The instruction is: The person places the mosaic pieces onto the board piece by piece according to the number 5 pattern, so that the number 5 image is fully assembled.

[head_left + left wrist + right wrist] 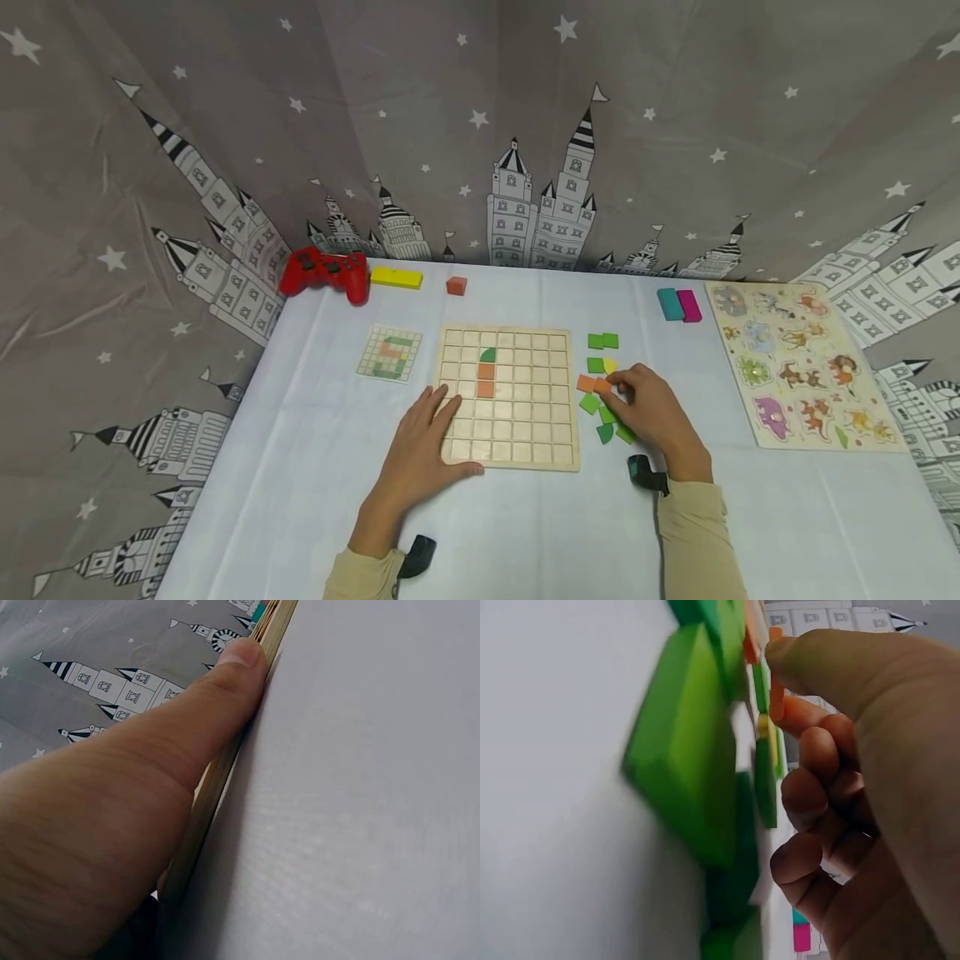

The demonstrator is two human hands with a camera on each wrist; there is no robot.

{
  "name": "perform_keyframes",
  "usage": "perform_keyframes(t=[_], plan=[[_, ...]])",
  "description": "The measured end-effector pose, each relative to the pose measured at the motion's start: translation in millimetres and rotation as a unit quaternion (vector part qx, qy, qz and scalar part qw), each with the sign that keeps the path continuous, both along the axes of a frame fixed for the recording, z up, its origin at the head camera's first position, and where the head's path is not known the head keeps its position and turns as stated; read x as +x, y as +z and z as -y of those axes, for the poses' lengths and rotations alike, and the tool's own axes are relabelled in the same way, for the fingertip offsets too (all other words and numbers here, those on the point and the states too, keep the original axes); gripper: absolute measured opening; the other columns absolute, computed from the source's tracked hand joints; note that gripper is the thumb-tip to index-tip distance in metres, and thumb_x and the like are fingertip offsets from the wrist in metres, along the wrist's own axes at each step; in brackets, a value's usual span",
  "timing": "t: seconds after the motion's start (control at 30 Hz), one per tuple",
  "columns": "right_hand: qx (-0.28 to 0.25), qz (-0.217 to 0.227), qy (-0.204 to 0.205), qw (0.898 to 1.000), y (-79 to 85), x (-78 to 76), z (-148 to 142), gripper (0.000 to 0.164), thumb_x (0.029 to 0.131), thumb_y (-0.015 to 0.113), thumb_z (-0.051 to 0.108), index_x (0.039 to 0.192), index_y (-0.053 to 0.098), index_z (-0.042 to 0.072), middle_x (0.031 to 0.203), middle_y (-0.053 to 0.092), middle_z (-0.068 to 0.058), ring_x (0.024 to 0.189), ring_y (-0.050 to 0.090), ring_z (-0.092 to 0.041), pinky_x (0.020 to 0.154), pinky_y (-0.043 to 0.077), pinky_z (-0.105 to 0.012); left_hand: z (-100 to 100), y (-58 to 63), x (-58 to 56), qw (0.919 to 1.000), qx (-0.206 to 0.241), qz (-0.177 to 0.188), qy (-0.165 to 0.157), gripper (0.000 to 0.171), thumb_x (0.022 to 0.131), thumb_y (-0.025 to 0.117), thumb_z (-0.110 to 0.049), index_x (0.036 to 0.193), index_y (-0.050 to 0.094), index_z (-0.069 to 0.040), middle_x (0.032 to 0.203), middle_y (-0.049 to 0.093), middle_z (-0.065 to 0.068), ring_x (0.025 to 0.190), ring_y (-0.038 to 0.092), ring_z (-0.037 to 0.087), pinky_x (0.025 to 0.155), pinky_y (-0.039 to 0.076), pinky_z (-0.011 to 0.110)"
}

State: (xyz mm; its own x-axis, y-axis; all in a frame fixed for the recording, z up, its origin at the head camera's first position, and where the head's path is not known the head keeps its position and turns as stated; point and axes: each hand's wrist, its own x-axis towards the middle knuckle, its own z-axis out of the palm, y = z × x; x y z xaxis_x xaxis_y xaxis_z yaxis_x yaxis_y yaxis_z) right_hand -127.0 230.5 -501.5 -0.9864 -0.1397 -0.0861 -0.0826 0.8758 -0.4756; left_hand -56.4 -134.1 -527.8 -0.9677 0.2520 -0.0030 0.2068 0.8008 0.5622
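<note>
My left hand (418,450) rests at the left and near edges of a wooden grid board (525,432), fingers spread; its thumb (225,682) lies along the board's edge in the left wrist view. On the board, a green quarter-round tile (488,356) sits above two orange square tiles (486,380) in one column. My right hand (652,410) pinches an orange square tile (777,684) between thumb and index finger, right of the board. Around it lie another orange tile (586,383), a yellow tile (611,365) and several green tiles (589,403).
A pattern card (389,354) lies left of the board. Along the back are a red game controller (326,273), a yellow block (397,277) and an orange block (456,286). Teal and magenta blocks (679,306) stand beside an animal puzzle board (806,367) at the right.
</note>
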Motion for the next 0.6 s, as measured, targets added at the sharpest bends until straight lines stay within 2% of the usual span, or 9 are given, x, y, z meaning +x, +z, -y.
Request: perform_keyframes(t=[0.13, 0.33, 0.6], plan=[[-0.016, -0.030, 0.005, 0.999, 1.5, 2.3, 10.0, 0.033, 0.092, 0.075, 0.031, 0.112, 0.072, 0.005, 0.090, 0.053, -0.005, 0.083, 0.049, -0.020, 0.071, 0.040, -0.032, 0.4, 0.3, 0.3, 1.0000, -0.002, -0.002, 0.001, 0.112, 0.068, 0.082, -0.070, 0.156, 0.042, -0.013, 0.167, 0.029, 0.011, 0.158, 0.017, 0.036, 0.124, 0.025, 0.060], [-0.045, -0.049, 0.063, 0.996, 3.8, 0.6, 47.2, 0.030, 0.094, 0.074, 0.032, 0.114, 0.073, 0.009, 0.091, 0.054, -0.002, 0.080, 0.047, -0.015, 0.069, 0.040, -0.030, 1.0, 0.1, 0.8, 1.0000, -0.001, 0.003, 0.005, 0.112, 0.068, 0.082, -0.069, 0.156, 0.041, -0.013, 0.168, 0.029, 0.011, 0.159, 0.016, 0.035, 0.125, 0.024, 0.060], [-0.018, -0.064, 0.124, 0.990, 5.8, -3.1, 96.8, 0.031, 0.093, 0.073, 0.036, 0.114, 0.073, 0.014, 0.099, 0.060, 0.001, 0.082, 0.049, -0.012, 0.075, 0.049, -0.031, -0.9, -1.6, 0.3, 1.0000, -0.008, 0.004, 0.005, 0.111, 0.068, 0.082, -0.068, 0.156, 0.042, -0.013, 0.168, 0.029, 0.011, 0.158, 0.017, 0.035, 0.124, 0.025, 0.060]])
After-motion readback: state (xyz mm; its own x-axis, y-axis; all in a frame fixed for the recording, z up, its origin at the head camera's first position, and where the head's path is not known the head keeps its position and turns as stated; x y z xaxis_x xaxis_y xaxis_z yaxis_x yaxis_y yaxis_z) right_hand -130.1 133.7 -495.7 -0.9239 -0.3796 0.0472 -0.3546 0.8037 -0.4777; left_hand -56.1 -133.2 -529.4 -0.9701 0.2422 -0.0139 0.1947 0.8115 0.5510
